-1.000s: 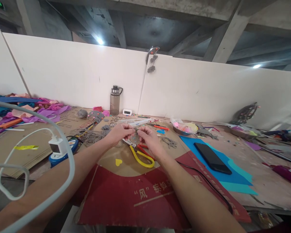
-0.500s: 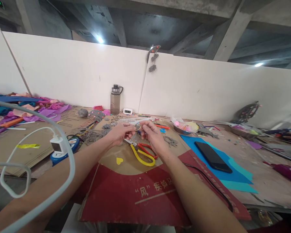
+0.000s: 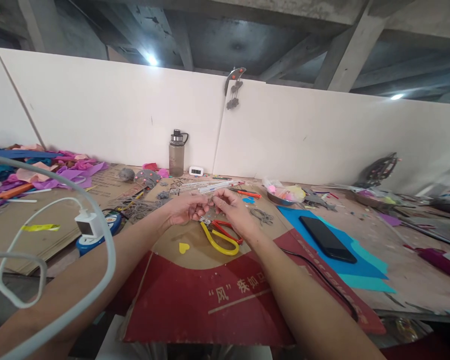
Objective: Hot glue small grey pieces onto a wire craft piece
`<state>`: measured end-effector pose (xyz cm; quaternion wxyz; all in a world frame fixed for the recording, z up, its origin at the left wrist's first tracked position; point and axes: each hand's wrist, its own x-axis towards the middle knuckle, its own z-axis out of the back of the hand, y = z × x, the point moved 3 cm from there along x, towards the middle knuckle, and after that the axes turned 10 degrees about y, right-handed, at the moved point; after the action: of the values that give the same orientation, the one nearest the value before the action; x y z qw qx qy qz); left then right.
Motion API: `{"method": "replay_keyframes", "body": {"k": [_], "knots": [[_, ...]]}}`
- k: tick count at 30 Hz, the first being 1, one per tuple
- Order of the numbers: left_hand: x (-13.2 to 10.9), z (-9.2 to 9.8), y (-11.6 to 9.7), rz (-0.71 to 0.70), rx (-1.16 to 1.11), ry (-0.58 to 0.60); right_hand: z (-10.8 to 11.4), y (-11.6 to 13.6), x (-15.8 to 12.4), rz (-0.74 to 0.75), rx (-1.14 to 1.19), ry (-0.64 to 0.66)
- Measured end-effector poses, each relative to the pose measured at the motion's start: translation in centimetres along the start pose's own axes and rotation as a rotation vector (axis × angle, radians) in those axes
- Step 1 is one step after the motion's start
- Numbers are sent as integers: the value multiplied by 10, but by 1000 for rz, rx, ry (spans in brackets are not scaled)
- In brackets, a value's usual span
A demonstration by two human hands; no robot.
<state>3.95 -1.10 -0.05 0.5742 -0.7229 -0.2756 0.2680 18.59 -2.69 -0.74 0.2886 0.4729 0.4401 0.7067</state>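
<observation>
A small grey piece (image 3: 210, 199) is being pinched between the fingertips of the left hand (image 3: 183, 209) and the right hand (image 3: 233, 212), above the cardboard sheet (image 3: 195, 300) near the table's middle. Scissors (image 3: 219, 235) are lying just beneath. A bottle (image 3: 176, 153), its contents unclear, is standing at the far edge.

Two ceiling lamps (image 3: 151, 60) above the white partition (image 3: 135, 115) glare against dim concrete while the bench below stays evenly lit with soft shadows, and wide-angle bending blurs the white cable (image 3: 60, 280) nearest the lens.
</observation>
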Motion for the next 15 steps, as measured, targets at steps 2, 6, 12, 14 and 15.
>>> {"method": "replay_keyframes", "body": {"k": [2, 6, 12, 14, 15], "knots": [[1, 2, 0, -23, 12, -28, 1, 0, 0, -8, -9, -42], [4, 8, -1, -138, 13, -77, 4, -3, 2, -43, -49, -149], [8, 8, 1, -167, 145, -111, 4, -4, 2, -46, -115, -199], [8, 8, 2, -180, 174, -117, 3, -3, 2, -43, -109, -197], [8, 8, 1, -181, 178, -117, 2, -2, 2, -44, -102, -192]]}}
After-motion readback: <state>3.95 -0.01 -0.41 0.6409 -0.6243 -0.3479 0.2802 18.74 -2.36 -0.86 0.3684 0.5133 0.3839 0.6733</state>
